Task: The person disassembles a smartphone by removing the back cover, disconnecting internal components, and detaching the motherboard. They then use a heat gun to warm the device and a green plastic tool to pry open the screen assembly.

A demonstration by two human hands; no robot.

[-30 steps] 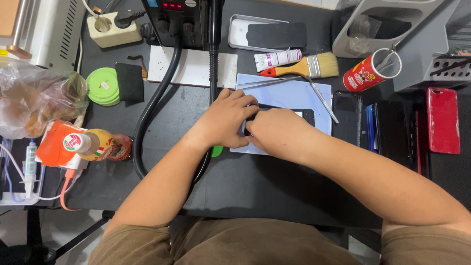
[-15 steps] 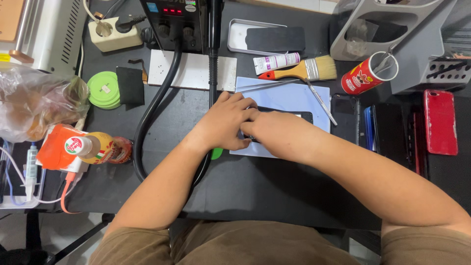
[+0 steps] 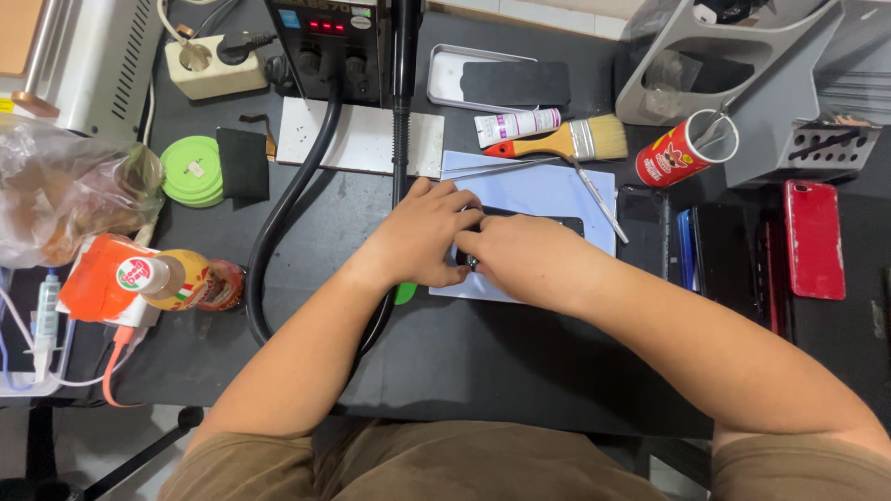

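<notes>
A black phone point(image 3: 549, 224) lies flat on a pale blue mat point(image 3: 538, 186) in the middle of the black table. My left hand point(image 3: 422, 237) rests on the phone's left end with its fingers curled over the edge. My right hand point(image 3: 524, 258) covers most of the phone, fingertips meeting the left hand's at that end. A small shiny part shows between the fingertips; I cannot tell what it is. A green pick point(image 3: 406, 293) pokes out under my left wrist. Thin metal tweezers point(image 3: 594, 199) lie across the mat's far right corner.
A hot-air station point(image 3: 339, 42) stands at the back, and its black hose point(image 3: 278, 232) curves past my left arm. A brush point(image 3: 566, 141), white tube point(image 3: 515, 123) and red can point(image 3: 677, 156) sit behind the mat. Phones point(image 3: 813, 239) lie right; bottle point(image 3: 176, 278) and green tape point(image 3: 190, 170) left.
Both hands stay on the phone with only slight finger shifts. The view has drifted a little.
</notes>
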